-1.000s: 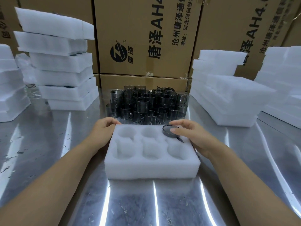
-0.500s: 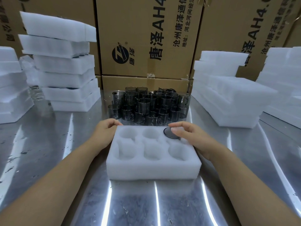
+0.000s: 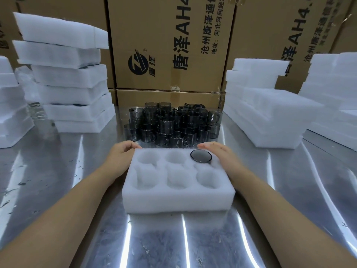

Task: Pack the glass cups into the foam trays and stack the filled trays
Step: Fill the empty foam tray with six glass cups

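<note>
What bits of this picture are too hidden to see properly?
Head view:
- Back glass cups: hidden by the front ones, uncountable.
- Cup in the foam tray: sunk in its pocket; only a dark round face shows.
- Left foam stack: contents hidden between layers.
- Box lettering: cut by the top edge.

- Brown cardboard boxes [image 3: 170, 45] stacked along the back; black printed characters and a round logo on the front.
- Shiny metal desk [image 3: 173, 238]; bright light streaks, small specks.

We stand at a shiny metal worktop [image 3: 63, 171] streaked with bright reflections; behind it we face a wall of stacked brown cardboard boxes [image 3: 154, 22] printed with black lettering.
</note>
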